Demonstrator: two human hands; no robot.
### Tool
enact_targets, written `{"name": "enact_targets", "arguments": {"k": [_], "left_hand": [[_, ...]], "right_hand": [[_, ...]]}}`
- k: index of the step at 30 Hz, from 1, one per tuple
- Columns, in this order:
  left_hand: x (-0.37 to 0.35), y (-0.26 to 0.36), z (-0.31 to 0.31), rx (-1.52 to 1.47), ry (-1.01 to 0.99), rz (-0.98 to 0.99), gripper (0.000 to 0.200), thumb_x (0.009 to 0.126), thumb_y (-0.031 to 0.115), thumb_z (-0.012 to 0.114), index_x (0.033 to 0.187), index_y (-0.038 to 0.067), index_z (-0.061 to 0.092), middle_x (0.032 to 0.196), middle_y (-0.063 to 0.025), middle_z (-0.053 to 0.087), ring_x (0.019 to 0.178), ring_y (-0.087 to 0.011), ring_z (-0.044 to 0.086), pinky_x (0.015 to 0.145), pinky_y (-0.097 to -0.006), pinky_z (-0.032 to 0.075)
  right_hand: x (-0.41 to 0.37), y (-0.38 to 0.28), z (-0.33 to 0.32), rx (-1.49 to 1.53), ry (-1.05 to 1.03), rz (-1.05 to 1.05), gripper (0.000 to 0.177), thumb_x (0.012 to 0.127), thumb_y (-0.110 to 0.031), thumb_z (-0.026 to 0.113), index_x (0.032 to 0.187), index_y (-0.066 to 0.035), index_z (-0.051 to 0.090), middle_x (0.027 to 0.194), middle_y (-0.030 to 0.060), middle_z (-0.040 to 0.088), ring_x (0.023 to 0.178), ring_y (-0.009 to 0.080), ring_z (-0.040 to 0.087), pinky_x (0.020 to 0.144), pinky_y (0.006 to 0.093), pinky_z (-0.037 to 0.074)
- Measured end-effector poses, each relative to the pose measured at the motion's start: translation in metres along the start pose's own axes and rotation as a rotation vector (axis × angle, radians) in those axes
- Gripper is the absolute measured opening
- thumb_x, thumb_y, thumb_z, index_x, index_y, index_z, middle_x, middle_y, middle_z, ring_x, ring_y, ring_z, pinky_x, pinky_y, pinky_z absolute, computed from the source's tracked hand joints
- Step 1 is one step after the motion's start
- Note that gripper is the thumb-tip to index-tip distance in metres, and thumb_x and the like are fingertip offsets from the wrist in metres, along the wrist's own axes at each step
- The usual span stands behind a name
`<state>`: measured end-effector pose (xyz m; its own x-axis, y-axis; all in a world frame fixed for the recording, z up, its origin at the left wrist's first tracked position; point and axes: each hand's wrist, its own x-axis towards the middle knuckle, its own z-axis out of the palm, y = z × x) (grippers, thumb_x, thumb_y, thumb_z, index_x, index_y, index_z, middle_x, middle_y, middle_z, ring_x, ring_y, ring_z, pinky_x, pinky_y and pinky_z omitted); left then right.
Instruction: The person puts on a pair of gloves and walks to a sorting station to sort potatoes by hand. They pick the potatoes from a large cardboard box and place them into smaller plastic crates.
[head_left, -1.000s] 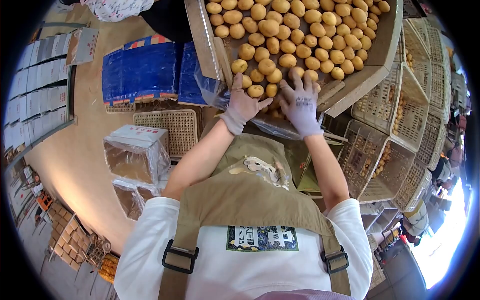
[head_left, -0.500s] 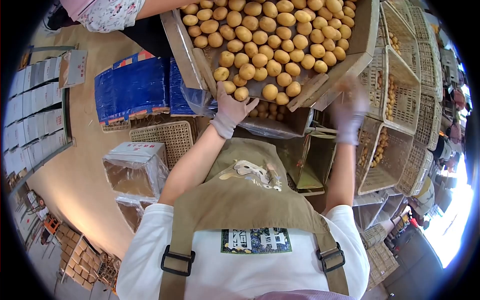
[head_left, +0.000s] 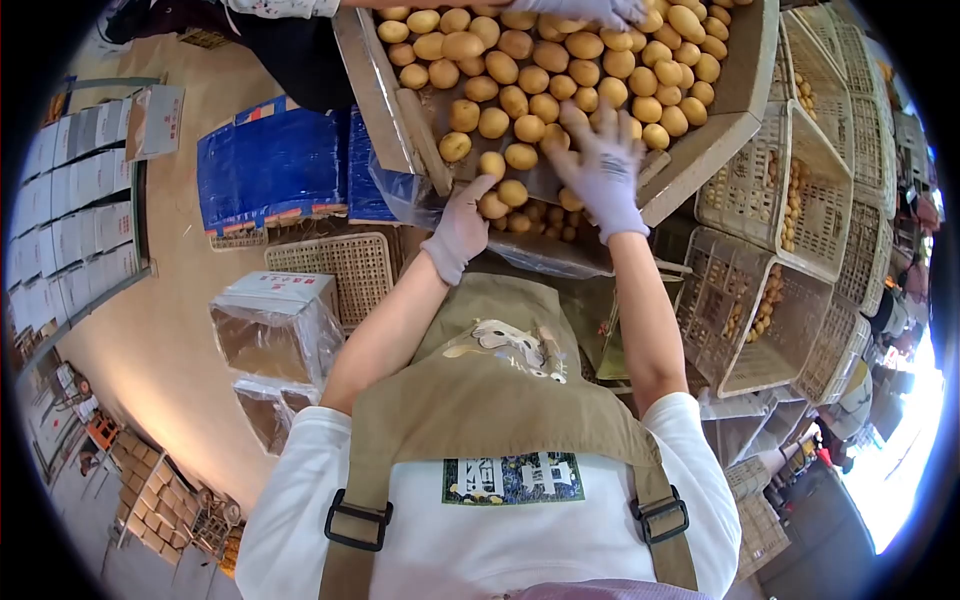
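Observation:
A wooden sorting tray full of round yellow fruit slopes toward me. My left hand, in a pale glove, curls around a couple of fruit at the tray's low opening, above a plastic-lined box that holds more fruit. My right hand, also gloved, lies with fingers spread flat on the fruit near the tray's lower edge, gripping nothing that I can see. Another person's gloved hand reaches over the fruit at the top of the tray.
Woven plastic baskets, some holding fruit, are stacked to the right. Blue crates and a flat basket stand to the left. Bag-lined cardboard boxes sit below them. Folded cartons line the far left.
My right hand has come back from the baskets on the right onto the fruit in the tray. My left hand has stayed at the tray's opening. Another person's hand has appeared at the top.

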<state>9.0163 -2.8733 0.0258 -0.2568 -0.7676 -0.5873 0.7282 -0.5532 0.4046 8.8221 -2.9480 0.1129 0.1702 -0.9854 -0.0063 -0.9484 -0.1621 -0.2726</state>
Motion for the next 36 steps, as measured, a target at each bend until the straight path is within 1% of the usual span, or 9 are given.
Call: {"name": "enact_targets", "arguments": {"k": [2,6,9,10,15,18,23,31,36], "left_hand": [[-0.007,0.014,0.010,-0.268,-0.068,-0.117,0.047,0.099,0.023,0.059,0.143,0.010,0.045,0.138,-0.0059,0.057,0.129,-0.0200,0.052,0.105,-0.0397,0.046],[-0.005,0.012,0.007,-0.106,-0.064,-0.100,0.068,0.098,0.040,0.052,0.154,0.013,0.024,0.150,-0.0100,0.045,0.138,-0.0266,0.043,0.113,-0.0495,0.034],[-0.004,0.021,0.019,-0.311,-0.046,-0.217,0.080,0.093,0.062,0.046,0.156,0.017,0.023,0.155,-0.0097,0.039,0.144,-0.0314,0.034,0.116,-0.0571,0.022],[-0.002,0.023,0.021,-0.377,-0.042,-0.256,0.085,0.092,0.069,0.044,0.156,0.018,0.022,0.157,-0.0096,0.037,0.146,-0.0330,0.031,0.117,-0.0597,0.019],[-0.005,0.027,0.021,-0.351,-0.104,-0.296,0.093,0.090,0.082,0.026,0.158,0.019,0.024,0.161,-0.0067,0.032,0.150,-0.0337,0.023,0.117,-0.0639,0.011],[0.002,0.013,0.008,-0.334,-0.120,-0.281,0.092,0.090,0.083,0.024,0.159,0.022,0.024,0.162,-0.0047,0.030,0.151,-0.0312,0.022,0.117,-0.0647,0.012],[-0.002,0.010,0.020,-0.366,0.060,-0.260,0.091,0.089,0.082,0.036,0.156,0.022,0.028,0.160,-0.0022,0.032,0.150,-0.0288,0.022,0.115,-0.0676,0.015],[-0.009,0.002,0.013,-0.439,-0.051,-0.146,0.072,0.093,0.072,0.046,0.148,0.027,0.040,0.152,0.0041,0.041,0.144,-0.0229,0.033,0.114,-0.0647,0.025],[-0.008,0.000,0.018,-0.439,0.038,-0.167,0.075,0.093,0.074,0.044,0.149,0.026,0.037,0.152,0.0015,0.041,0.143,-0.0249,0.035,0.115,-0.0661,0.023]], "right_hand": [[-0.013,-0.017,0.007,-0.070,-0.223,-0.086,0.072,0.082,-0.051,0.068,0.149,-0.039,0.044,0.163,0.0202,0.023,0.148,0.0512,0.017,0.110,0.0757,0.013],[-0.032,-0.002,-0.004,-0.096,-0.354,-0.282,0.043,0.084,-0.045,0.067,0.126,-0.036,0.068,0.158,-0.0023,0.039,0.147,0.0387,0.027,0.111,0.0723,0.019],[-0.012,-0.002,0.018,0.372,-0.064,0.033,0.034,0.087,-0.041,0.066,0.119,-0.031,0.072,0.146,0.0128,0.051,0.144,0.0398,0.033,0.109,0.0685,0.026],[-0.005,-0.025,0.003,0.144,0.104,0.010,0.042,0.087,-0.043,0.067,0.127,-0.030,0.067,0.149,0.0205,0.045,0.143,0.0435,0.032,0.109,0.0704,0.025],[-0.029,-0.021,0.009,-0.046,-0.309,-0.179,0.060,0.080,-0.047,0.069,0.138,-0.041,0.056,0.164,0.0103,0.027,0.149,0.0435,0.022,0.111,0.0752,0.013],[-0.027,-0.009,0.016,-0.009,-0.054,-0.201,0.044,0.085,-0.031,0.066,0.129,-0.030,0.065,0.149,0.0098,0.050,0.128,0.0356,0.053,0.104,0.0636,0.036],[0.059,-0.042,0.000,-0.099,-0.020,-0.115,0.050,0.086,-0.014,0.060,0.136,-0.020,0.058,0.140,0.0099,0.056,0.099,0.0319,0.068,0.081,0.0401,0.054],[0.096,-0.050,-0.019,-0.383,-0.486,0.048,0.047,0.089,-0.013,0.061,0.133,-0.027,0.056,0.138,0.0158,0.047,0.112,0.0358,0.064,0.084,0.0498,0.056],[0.057,-0.015,-0.008,0.010,-0.122,-0.122,0.043,0.087,-0.014,0.065,0.130,-0.022,0.060,0.129,0.0156,0.058,0.107,0.0340,0.066,0.083,0.0408,0.056]]}}
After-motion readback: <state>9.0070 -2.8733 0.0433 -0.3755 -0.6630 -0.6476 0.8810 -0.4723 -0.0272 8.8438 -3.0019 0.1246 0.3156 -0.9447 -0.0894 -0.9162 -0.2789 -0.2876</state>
